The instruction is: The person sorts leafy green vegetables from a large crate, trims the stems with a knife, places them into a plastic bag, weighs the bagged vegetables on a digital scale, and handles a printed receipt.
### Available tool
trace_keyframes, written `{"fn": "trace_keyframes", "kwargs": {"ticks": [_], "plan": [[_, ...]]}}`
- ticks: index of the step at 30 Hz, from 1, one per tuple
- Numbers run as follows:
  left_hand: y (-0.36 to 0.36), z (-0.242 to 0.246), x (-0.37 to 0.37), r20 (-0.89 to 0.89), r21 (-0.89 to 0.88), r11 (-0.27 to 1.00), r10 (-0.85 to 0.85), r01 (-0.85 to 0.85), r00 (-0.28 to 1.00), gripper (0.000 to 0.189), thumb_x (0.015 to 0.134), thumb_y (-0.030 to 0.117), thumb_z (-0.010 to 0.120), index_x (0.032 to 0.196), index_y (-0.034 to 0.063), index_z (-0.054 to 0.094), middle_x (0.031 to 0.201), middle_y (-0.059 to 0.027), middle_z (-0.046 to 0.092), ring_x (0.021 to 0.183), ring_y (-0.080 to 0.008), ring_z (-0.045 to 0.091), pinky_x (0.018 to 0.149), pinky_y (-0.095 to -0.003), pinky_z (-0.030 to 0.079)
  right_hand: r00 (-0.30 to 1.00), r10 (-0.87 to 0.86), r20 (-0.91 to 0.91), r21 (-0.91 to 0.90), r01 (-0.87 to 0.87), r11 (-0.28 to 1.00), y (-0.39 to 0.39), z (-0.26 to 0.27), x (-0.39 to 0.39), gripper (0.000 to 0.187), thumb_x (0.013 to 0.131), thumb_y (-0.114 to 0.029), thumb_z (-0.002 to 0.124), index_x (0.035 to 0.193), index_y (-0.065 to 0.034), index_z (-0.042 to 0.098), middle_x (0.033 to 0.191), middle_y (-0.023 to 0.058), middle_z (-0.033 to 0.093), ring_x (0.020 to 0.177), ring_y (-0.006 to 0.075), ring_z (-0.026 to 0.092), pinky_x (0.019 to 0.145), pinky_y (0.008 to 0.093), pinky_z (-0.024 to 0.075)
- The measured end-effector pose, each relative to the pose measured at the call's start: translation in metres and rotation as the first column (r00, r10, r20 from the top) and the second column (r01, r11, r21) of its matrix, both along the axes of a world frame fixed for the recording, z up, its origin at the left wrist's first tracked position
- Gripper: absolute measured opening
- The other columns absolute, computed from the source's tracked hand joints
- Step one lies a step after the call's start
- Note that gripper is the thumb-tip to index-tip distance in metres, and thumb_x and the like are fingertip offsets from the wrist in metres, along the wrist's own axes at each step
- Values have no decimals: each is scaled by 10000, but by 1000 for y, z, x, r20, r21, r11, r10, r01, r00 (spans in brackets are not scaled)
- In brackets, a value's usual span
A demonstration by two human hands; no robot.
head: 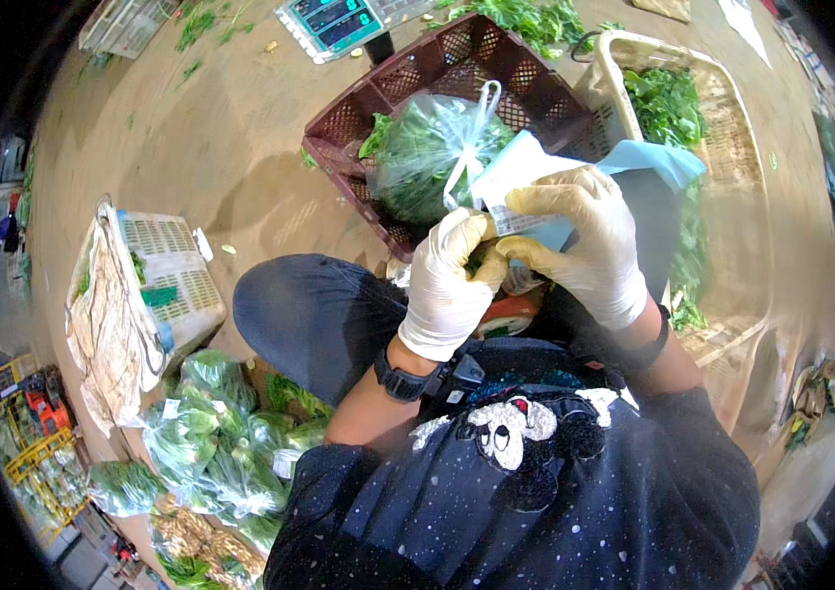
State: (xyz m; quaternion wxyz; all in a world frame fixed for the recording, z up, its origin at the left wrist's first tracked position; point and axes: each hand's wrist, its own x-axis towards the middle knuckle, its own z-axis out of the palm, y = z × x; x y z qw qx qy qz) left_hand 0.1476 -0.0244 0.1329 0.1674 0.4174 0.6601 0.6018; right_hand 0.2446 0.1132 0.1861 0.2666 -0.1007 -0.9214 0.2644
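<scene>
A white label strip [524, 173] with pale blue backing bears small print and a printed code. The strip runs between my two hands, which both wear pale rubber gloves. My left hand [450, 276] has its fingertips at the strip's lower left corner and seems to pinch it. My right hand [587, 240] grips the strip from the right, index finger on its face and thumb below. Blue backing [653, 162] trails past the right knuckles. Just beyond, a tied clear plastic bag of leafy greens [417, 162] sits in a maroon plastic crate [347, 122].
A scale [336, 26] with a lit display stands behind the crate. To the right is a long off-white basket [730, 184] holding leafy greens [664, 110]. An upturned-looking pale crate [174, 265] and several bagged vegetables [203, 435] lie at left. Loose greens [535, 22] litter the floor.
</scene>
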Motion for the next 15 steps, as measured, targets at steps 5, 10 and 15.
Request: {"fn": "trace_keyframes", "kwargs": {"ticks": [5, 10, 15], "plan": [[-6, -1, -6, -113, -46, 997, 53, -58, 992, 153, 694, -69, 589, 829, 2, 570, 743, -84, 521, 678, -224, 537, 635, -292, 436, 984, 131, 121, 97, -143, 985, 0, -15, -11, 282, 685, -277, 726, 945, -178, 679, 828, 22, 633, 765, 230, 586, 678, 329, 445], [-23, 9, -22, 15, -236, 972, 19, -15, 1000, 148, 689, -29, 596, 829, 21, 588, 799, -137, 570, 720, -301, 572, 647, -341, 462, 978, 185, 92, -931, 18, 365, 22, -33, -24, 127, 853, -130, 615, 922, -30, 653, 801, 16, 636, 747, 85, 568, 704, 226, 459], [-76, 31, -60, 641, 140, 655, 512, -743, 572, 283, 662, 54, 497, 928, 30, 588, 909, -98, 601, 816, -216, 589, 769, -320, 479, 977, -212, 30, -980, 71, 188, 81, -81, -93, 132, 871, -155, 609, 905, -32, 641, 787, -2, 613, 719, 72, 532, 672, 204, 428]]}}
